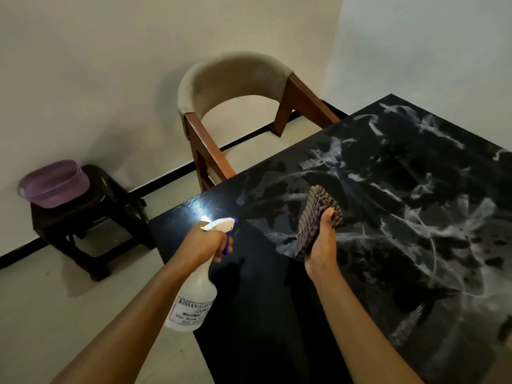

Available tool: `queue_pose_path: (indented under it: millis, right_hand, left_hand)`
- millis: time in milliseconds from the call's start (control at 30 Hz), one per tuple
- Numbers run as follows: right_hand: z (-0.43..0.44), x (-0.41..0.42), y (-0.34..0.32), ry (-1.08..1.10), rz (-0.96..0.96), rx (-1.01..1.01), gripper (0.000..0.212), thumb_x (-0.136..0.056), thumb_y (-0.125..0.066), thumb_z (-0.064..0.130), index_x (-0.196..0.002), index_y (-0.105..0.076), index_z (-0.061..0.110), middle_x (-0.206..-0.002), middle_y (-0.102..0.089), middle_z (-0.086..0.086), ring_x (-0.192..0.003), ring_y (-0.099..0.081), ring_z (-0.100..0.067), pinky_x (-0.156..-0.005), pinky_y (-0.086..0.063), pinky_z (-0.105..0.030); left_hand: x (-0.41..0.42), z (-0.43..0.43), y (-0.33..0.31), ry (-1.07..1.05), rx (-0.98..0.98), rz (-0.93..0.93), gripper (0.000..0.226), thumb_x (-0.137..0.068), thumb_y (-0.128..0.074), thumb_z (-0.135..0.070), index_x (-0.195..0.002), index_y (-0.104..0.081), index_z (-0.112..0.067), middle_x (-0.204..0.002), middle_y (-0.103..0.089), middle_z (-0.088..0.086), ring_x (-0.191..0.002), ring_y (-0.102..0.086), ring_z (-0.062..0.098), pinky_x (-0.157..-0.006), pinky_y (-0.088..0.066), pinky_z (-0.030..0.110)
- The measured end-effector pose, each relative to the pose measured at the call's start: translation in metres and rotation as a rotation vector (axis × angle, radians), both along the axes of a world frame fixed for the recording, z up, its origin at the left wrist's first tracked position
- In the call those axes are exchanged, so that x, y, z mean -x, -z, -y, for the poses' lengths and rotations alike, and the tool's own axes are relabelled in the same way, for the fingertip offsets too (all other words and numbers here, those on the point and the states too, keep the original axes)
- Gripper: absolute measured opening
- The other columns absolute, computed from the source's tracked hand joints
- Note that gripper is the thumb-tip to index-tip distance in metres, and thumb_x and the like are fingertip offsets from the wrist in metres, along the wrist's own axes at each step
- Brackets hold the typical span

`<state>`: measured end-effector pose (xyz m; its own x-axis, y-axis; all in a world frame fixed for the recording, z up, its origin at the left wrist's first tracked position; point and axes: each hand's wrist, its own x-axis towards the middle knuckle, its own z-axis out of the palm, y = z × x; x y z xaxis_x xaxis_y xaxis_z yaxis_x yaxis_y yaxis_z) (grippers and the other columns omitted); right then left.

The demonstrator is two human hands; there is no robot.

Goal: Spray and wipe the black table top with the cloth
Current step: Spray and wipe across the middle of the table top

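Note:
The black table top [263, 314] fills the right half of the head view and is smeared with white streaks toward the far and right side. My left hand [206, 241] grips a white spray bottle [194, 303] by its neck, a finger on the blue trigger, nozzle aimed over the table's near-left corner. My right hand [322, 245] holds a folded checked cloth [314, 217] raised just above the table, near the streaked area.
A beige chair with wooden arms [235, 87] stands at the table's far edge. A dark stool [91, 217] against the wall at left carries a purple basin [54, 182]. Light floor tiles lie left of the table.

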<state>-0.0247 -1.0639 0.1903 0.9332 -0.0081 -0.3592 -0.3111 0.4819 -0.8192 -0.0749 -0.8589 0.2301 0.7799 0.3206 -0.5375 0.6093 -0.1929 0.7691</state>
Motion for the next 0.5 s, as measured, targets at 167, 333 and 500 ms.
queue_pose_path:
  millis: [167, 333, 500]
  right_hand:
    - [0.01, 0.0, -0.001, 0.024, 0.011, 0.036, 0.133, -0.036, -0.064, 0.091, -0.146, -0.034, 0.024, -0.133, -0.048, 0.003, -0.124, -0.047, -0.016, -0.108, -0.033, -0.036]
    - [0.009, 0.003, 0.005, -0.04, 0.037, 0.048, 0.133, -0.036, -0.064, 0.091, -0.146, -0.033, 0.024, -0.132, -0.048, 0.003, -0.124, -0.045, -0.016, -0.11, -0.033, -0.036]
    - [-0.001, 0.009, 0.013, -0.147, 0.03, 0.136, 0.13, -0.038, -0.058, 0.094, -0.144, -0.036, 0.023, -0.131, -0.05, 0.005, -0.121, -0.047, -0.013, -0.104, -0.035, -0.033]
  left_hand:
    - [-0.002, 0.001, 0.002, -0.099, -0.025, -0.004, 0.016, -0.076, -0.048, 0.012, -0.088, -0.059, 0.008, -0.073, -0.059, 0.019, -0.054, -0.055, 0.023, -0.049, -0.042, 0.029]
    - [0.014, -0.003, -0.001, 0.03, 0.065, 0.202, 0.024, -0.084, -0.049, 0.011, -0.094, -0.063, -0.005, -0.088, -0.066, 0.017, -0.074, -0.061, 0.021, -0.054, -0.052, 0.022]
    - [0.03, -0.007, 0.01, 0.096, -0.015, 0.447, 0.04, -0.07, -0.052, -0.01, -0.109, -0.064, -0.011, -0.102, -0.067, 0.002, -0.094, -0.063, 0.014, -0.07, -0.057, 0.03]
